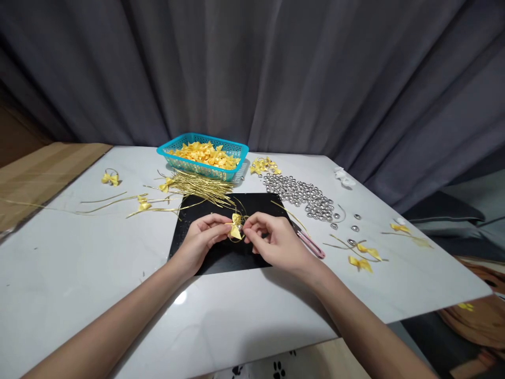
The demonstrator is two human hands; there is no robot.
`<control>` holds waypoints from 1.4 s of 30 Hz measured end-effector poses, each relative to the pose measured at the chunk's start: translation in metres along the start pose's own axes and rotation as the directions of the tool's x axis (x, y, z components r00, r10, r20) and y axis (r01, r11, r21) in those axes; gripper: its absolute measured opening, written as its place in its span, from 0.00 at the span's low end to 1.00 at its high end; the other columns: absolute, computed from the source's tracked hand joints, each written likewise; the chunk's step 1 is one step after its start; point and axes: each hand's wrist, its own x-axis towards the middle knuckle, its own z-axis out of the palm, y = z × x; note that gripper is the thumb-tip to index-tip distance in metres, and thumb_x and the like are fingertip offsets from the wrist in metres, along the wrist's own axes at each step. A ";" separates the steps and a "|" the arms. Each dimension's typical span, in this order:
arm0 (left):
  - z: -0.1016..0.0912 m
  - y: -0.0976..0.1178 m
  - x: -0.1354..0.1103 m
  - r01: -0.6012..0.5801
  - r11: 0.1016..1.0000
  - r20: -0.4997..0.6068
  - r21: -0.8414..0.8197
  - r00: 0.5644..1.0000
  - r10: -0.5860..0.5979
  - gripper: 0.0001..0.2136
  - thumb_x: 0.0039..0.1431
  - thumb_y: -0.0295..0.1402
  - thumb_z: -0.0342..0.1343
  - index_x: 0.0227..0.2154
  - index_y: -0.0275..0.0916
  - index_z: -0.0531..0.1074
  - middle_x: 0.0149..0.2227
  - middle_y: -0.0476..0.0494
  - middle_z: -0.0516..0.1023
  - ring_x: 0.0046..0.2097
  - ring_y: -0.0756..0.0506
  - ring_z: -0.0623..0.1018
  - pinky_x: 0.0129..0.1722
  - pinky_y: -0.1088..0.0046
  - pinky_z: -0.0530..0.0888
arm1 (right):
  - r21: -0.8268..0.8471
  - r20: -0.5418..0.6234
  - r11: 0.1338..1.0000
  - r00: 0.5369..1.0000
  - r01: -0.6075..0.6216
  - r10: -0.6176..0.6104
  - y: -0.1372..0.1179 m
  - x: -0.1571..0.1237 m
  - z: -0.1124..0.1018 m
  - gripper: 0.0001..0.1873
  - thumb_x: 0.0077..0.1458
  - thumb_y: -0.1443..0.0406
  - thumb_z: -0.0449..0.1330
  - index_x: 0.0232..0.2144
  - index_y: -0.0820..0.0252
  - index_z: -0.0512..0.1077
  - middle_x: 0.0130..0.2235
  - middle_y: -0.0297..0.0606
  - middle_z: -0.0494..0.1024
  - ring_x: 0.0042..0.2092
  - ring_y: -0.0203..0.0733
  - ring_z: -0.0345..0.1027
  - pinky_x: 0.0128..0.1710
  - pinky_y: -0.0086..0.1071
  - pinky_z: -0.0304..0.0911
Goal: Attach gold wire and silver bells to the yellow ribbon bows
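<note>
Over the black mat point(221, 263) both of my hands meet at one small yellow ribbon bow point(236, 227). My left hand point(205, 234) pinches the bow's left side between thumb and fingers. On the other side, my right hand point(272, 237) is closed at a silver bell-like bead and a thin gold cord by the bow; its fingertips partly hide them. A loop of gold cord curves around the bow. The pink cutter point(311, 245) lies beside my right hand, with a strand of gold cord point(290, 213) near it.
A blue basket point(165, 151) of yellow bows stands at the back. Before it lies a pile of gold cords point(201, 185). Many silver beads point(298, 195) are spread at the right. Loose bows point(360, 263) and cords lie on both sides of the white table point(98, 284).
</note>
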 end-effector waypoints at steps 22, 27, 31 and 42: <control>0.001 0.004 -0.002 0.034 0.999 0.036 -0.041 0.999 -0.032 0.07 0.37 0.29 0.65 0.24 0.34 0.78 0.25 0.49 0.77 0.26 0.55 0.74 0.29 0.84 0.71 | -0.064 -0.008 0.998 1.000 0.008 -0.009 -0.004 0.000 0.003 0.04 0.53 0.70 0.53 0.28 0.64 0.67 0.23 0.33 0.69 0.21 0.28 0.58 0.19 0.21 0.52; 0.002 0.003 -0.002 0.017 0.998 0.032 -0.060 0.999 -0.015 0.06 0.38 0.29 0.67 0.22 0.34 0.77 0.24 0.50 0.77 0.27 0.56 0.75 0.29 0.87 0.71 | -0.064 -0.028 0.998 0.999 0.019 -0.021 -0.004 0.000 0.004 0.04 0.53 0.70 0.53 0.28 0.63 0.67 0.23 0.33 0.69 0.22 0.28 0.58 0.20 0.22 0.53; 0.002 0.002 -0.001 0.023 0.997 0.037 -0.078 0.999 -0.020 0.08 0.37 0.28 0.68 0.24 0.35 0.76 0.23 0.52 0.77 0.26 0.56 0.75 0.29 0.87 0.72 | -0.033 -0.028 0.999 1.000 -0.001 0.000 -0.004 0.000 0.005 0.03 0.52 0.70 0.53 0.27 0.63 0.66 0.23 0.32 0.67 0.23 0.28 0.58 0.21 0.22 0.52; 0.006 -0.001 -0.002 0.044 0.991 -0.024 -0.129 0.999 -0.047 0.13 0.37 0.29 0.69 0.28 0.35 0.74 0.24 0.50 0.77 0.27 0.55 0.76 0.26 0.86 0.74 | 0.337 -0.102 0.939 0.988 -0.072 0.112 -0.003 0.000 0.010 0.10 0.53 0.59 0.54 0.31 0.61 0.64 0.25 0.30 0.63 0.22 0.29 0.54 0.21 0.25 0.50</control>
